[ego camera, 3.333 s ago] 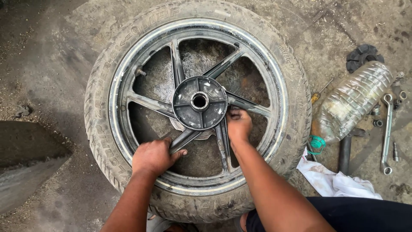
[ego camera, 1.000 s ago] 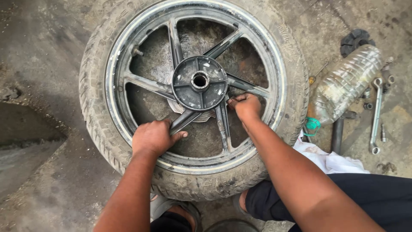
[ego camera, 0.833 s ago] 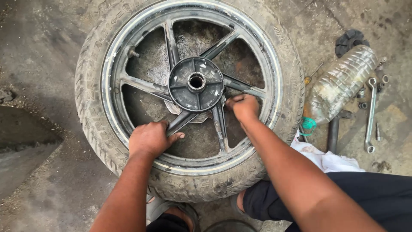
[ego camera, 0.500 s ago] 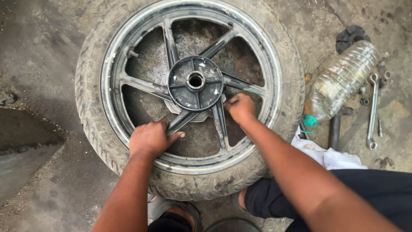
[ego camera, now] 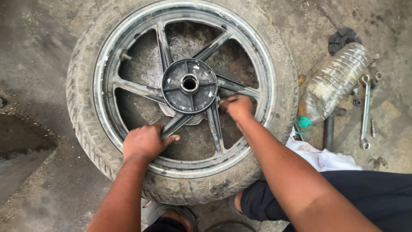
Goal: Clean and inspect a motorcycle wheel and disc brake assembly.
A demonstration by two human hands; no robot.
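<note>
Both our hands on the spoked wheel lying flat on the floor.

Our left hand [ego camera: 146,141] stays clamped on a lower spoke [ego camera: 174,124] of the wheel [ego camera: 184,86]; our right hand [ego camera: 238,107] has shifted closer to the hub [ego camera: 189,84], fingers seemingly pinched by a spoke, though blur hides what they grip. The wheel hasn't turned.

Soft even daylight, faint shadows, sharp focus, slight edge distortion

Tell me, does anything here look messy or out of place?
A little. A clear plastic bottle lies tipped on its side on the dirty ground right of the wheel, with spanners and small metal bits scattered around it. The left hand grips a spoke; the right hand is near the hub.
</note>
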